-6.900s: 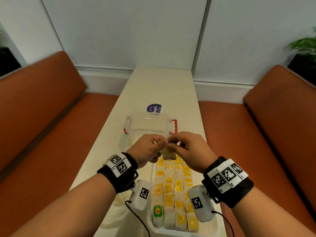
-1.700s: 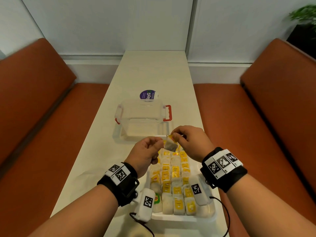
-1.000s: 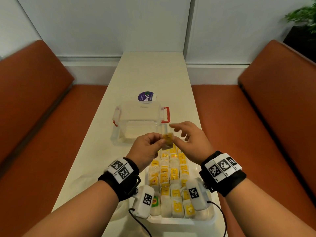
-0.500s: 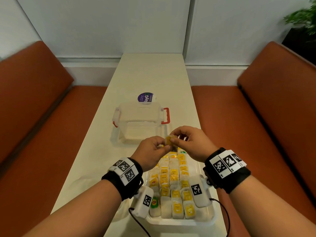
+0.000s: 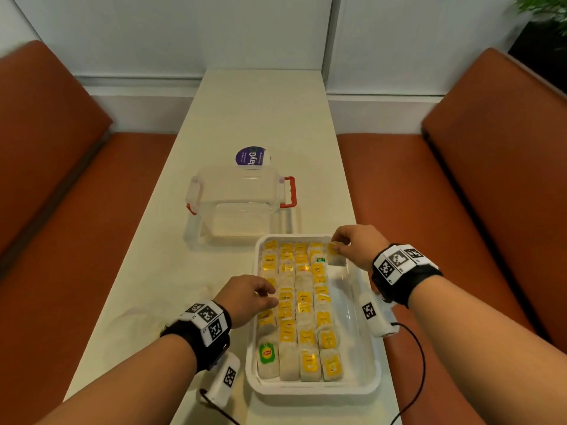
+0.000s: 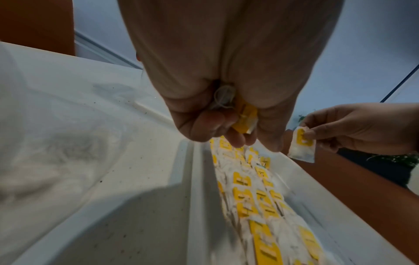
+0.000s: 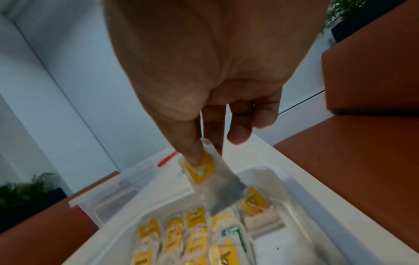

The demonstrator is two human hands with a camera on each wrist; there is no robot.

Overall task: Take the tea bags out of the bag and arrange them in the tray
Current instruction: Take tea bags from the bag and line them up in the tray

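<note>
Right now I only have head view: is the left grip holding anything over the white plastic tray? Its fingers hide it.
Observer: Yes. Left wrist view shows the left grip curled round a yellow-tagged tea bag, its white string bunched up.
Operator: And the right grip's bag, is it down yet?
Observer: No. In right wrist view the right grip pinches its white tea bag by the yellow tag; it hangs tilted above the white plastic tray.
Operator: Anything under it?
Observer: One lying bag with a yellow tag already sits at the far end of that column.
</note>
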